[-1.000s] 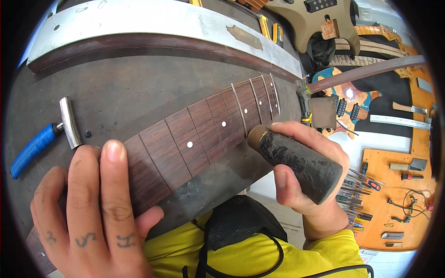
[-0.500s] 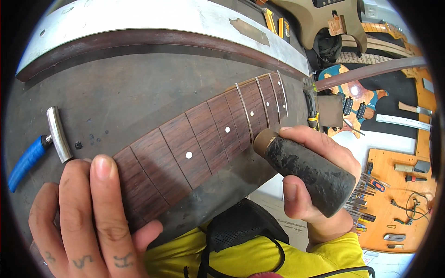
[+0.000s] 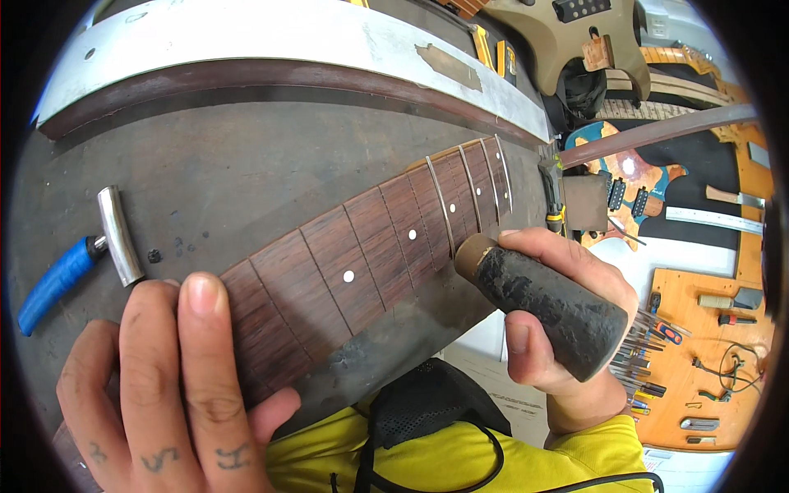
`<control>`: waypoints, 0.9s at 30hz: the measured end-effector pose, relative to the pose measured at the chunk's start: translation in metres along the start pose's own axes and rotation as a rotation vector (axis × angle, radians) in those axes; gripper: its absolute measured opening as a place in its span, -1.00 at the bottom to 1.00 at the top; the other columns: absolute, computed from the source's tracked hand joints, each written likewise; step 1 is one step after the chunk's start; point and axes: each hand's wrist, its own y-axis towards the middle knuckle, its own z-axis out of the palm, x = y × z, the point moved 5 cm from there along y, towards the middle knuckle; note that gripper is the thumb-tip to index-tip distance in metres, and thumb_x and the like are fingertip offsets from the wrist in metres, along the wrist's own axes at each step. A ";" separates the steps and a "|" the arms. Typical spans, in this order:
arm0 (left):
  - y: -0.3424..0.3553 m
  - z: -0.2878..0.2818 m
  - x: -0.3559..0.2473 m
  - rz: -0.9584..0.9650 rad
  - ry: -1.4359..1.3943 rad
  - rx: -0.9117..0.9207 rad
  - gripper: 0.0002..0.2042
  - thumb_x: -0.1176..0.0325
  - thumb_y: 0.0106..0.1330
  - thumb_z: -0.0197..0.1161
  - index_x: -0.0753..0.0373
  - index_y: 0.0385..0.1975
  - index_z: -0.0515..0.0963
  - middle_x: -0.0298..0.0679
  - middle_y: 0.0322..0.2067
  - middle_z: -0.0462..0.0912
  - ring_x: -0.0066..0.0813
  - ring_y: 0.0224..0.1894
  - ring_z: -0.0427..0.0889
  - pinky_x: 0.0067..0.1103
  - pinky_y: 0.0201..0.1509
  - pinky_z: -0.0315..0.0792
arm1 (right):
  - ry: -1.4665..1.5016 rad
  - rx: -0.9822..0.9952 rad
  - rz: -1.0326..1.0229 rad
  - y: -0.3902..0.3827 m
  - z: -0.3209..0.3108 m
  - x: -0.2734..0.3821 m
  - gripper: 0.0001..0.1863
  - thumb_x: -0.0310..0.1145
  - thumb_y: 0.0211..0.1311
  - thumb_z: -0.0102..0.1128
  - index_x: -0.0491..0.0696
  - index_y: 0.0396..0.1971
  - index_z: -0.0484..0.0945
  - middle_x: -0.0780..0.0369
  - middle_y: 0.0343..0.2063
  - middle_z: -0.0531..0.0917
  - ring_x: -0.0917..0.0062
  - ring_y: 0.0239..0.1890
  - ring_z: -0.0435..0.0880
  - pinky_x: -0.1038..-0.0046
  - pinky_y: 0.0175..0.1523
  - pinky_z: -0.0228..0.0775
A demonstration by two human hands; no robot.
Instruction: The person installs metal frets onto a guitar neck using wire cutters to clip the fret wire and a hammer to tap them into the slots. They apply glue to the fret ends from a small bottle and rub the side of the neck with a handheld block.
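Observation:
A guitar neck point(image 3: 316, 279) with a dark wood fingerboard and white dot inlays runs slantwise across the bench. Several metal frets sit at its far right end, while the slots along the rest are bare. Across the near left part lies my left hand point(image 3: 177, 386), gripping the neck with its fingers over the far edge and its thumb along the near edge. My right hand point(image 3: 567, 271) is closed around a mallet point(image 3: 551, 304) with a worn black head and a brown face. That face is at the near end of a fret point(image 3: 441, 205); whether they touch, I cannot tell. The mallet's handle is hidden.
A hammer with a blue handle point(image 3: 57, 283) lies left of the neck. Behind stretches a long white-topped beam point(image 3: 271, 37). Pliers point(image 3: 554, 193) lie past the neck's far end. Guitar bodies point(image 3: 542, 29) and a wooden tool board point(image 3: 699, 370) stand at right.
The view has shifted slightly, so the neck, my left hand and the hammer appear a little further right. Both hands keep their hold, and the mallet face stays beside the same fret.

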 end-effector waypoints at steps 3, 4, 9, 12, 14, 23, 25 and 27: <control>0.016 -0.017 -0.009 -0.191 -0.092 0.345 -0.33 -0.18 0.62 0.07 0.30 0.39 0.64 -0.04 0.17 0.74 -0.02 0.08 0.66 -0.22 0.13 0.59 | -0.015 0.001 0.021 -0.001 0.001 0.001 -0.43 -0.30 0.05 0.66 -0.25 0.07 0.76 0.07 -0.22 0.86 0.38 -0.23 0.92 0.47 -0.05 0.70; 0.015 -0.019 -0.011 -0.284 -0.134 0.521 -0.25 -0.24 0.58 0.01 0.27 0.46 0.61 -0.02 0.27 0.71 0.10 0.22 0.65 -0.13 0.27 0.59 | -0.019 -0.001 0.023 -0.001 0.001 0.001 -0.43 -0.30 0.06 0.66 -0.25 0.07 0.75 0.07 -0.22 0.86 0.39 -0.22 0.91 0.47 -0.05 0.70; 0.003 -0.014 -0.007 -0.246 -0.092 0.456 -0.27 -0.21 0.54 0.06 0.27 0.45 0.61 -0.03 0.26 0.71 0.09 0.21 0.65 -0.14 0.27 0.60 | -0.024 -0.008 0.028 -0.002 0.001 0.002 -0.43 -0.30 0.08 0.64 -0.26 0.08 0.75 0.06 -0.19 0.86 0.40 -0.19 0.90 0.47 -0.02 0.69; 0.003 -0.007 -0.004 -0.238 -0.088 0.408 -0.27 -0.19 0.52 0.08 0.27 0.45 0.62 -0.03 0.26 0.71 0.08 0.21 0.65 -0.14 0.26 0.60 | -0.031 -0.009 0.033 -0.003 0.001 0.004 -0.45 -0.31 0.08 0.63 -0.27 0.07 0.75 0.06 -0.17 0.86 0.41 -0.17 0.89 0.46 0.02 0.68; 0.007 -0.006 -0.003 -0.235 -0.092 0.391 -0.28 -0.18 0.51 0.09 0.27 0.44 0.62 -0.03 0.26 0.71 0.08 0.21 0.65 -0.15 0.26 0.60 | -0.043 -0.011 0.028 -0.003 0.000 0.005 -0.46 -0.33 0.08 0.62 -0.27 0.07 0.75 0.06 -0.16 0.86 0.42 -0.15 0.89 0.46 0.04 0.68; 0.004 -0.008 -0.004 -0.240 -0.105 0.343 -0.29 -0.14 0.46 0.15 0.27 0.43 0.63 -0.04 0.25 0.71 0.07 0.20 0.66 -0.16 0.25 0.61 | -0.086 -0.032 0.057 -0.004 -0.001 0.007 -0.48 -0.35 0.07 0.59 -0.26 0.05 0.78 0.10 -0.16 0.87 0.49 -0.15 0.86 0.49 0.06 0.66; 0.004 -0.012 -0.006 -0.238 -0.100 0.366 -0.29 -0.13 0.45 0.16 0.27 0.43 0.64 -0.05 0.25 0.72 0.07 0.20 0.66 -0.16 0.24 0.61 | -0.082 -0.037 0.070 -0.004 -0.001 0.007 -0.48 -0.35 0.07 0.58 -0.26 0.05 0.78 0.11 -0.17 0.87 0.50 -0.15 0.86 0.49 0.06 0.66; 0.004 -0.016 -0.009 -0.235 -0.099 0.391 -0.29 -0.12 0.44 0.17 0.27 0.42 0.64 -0.05 0.25 0.72 0.07 0.20 0.66 -0.17 0.24 0.61 | -0.070 -0.043 0.082 -0.005 -0.001 0.007 -0.49 -0.36 0.07 0.58 -0.26 0.05 0.78 0.11 -0.17 0.87 0.50 -0.15 0.86 0.50 0.06 0.66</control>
